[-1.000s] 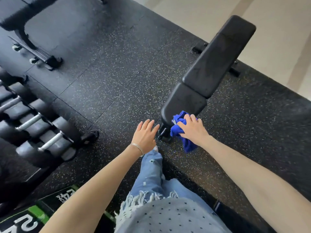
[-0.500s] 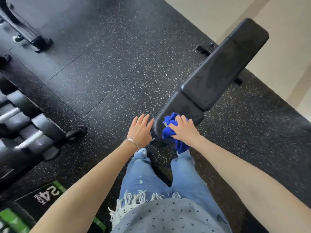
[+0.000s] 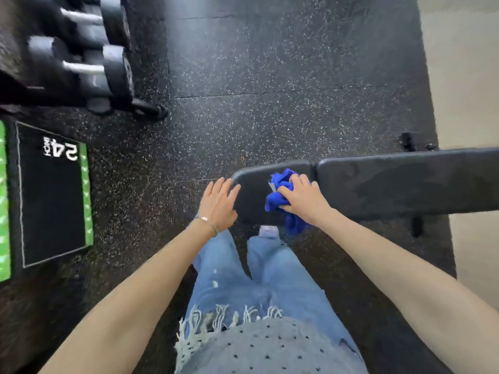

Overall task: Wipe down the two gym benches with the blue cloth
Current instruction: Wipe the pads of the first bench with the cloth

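Blue cloth (image 3: 280,195) bunched under my right grip (image 3: 305,201), pressed onto the black table (image 3: 405,187); my left grip (image 3: 220,205), fingers spread flat, steadies its end just beside.

Bench (image 3: 405,184) far end beyond right edge; dumbbells (image 3: 81,49) blurred.

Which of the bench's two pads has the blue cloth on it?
The shorter seat pad, nearest the person. The right hand presses the blue cloth there; the longer back pad is bare.
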The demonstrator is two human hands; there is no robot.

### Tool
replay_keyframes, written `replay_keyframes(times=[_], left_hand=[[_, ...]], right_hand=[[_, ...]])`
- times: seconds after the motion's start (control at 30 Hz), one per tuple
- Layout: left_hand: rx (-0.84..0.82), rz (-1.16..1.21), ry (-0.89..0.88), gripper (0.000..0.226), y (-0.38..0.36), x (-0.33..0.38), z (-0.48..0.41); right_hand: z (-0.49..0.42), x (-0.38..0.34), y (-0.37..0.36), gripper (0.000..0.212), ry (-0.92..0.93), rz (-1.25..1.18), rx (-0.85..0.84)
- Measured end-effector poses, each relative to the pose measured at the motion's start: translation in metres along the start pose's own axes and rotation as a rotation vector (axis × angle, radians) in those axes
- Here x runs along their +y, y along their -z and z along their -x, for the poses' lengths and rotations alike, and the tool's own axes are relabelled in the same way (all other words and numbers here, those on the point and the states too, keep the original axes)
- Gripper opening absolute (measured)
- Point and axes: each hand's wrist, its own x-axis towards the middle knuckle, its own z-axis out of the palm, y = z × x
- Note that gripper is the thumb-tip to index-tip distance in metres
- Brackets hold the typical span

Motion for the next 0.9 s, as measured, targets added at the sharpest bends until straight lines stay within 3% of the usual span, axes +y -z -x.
replay_keyframes(times=[0.37,0.57,0.67,0.77,0.9], left_hand=[[-0.017,0.090,0.200,0.072,-0.054,0.013,0.021],[0.099,0.133,0.212,0.072,-0.101,0.000,-0.012],[0.153,0.130,0.223,0.077,-0.129,-0.006,-0.032],[0.178,0.130,0.271,0.081,-0.155,-0.015,-0.044],[0.183,0.085,0.280,0.086,-0.175,-0.024,-0.041]], right_hand=[[-0.038,-0.036,-0.039,0.044,0.162,-0.002,0.007],[-0.085,-0.046,-0.098,0.046,0.052,-0.041,0.059],[-0.095,-0.042,-0.140,0.060,-0.072,-0.238,0.095],[-0.091,-0.061,-0.176,0.067,-0.187,-0.480,0.241],[-0.095,-0.102,-0.194,0.053,-0.109,-0.290,0.421]])
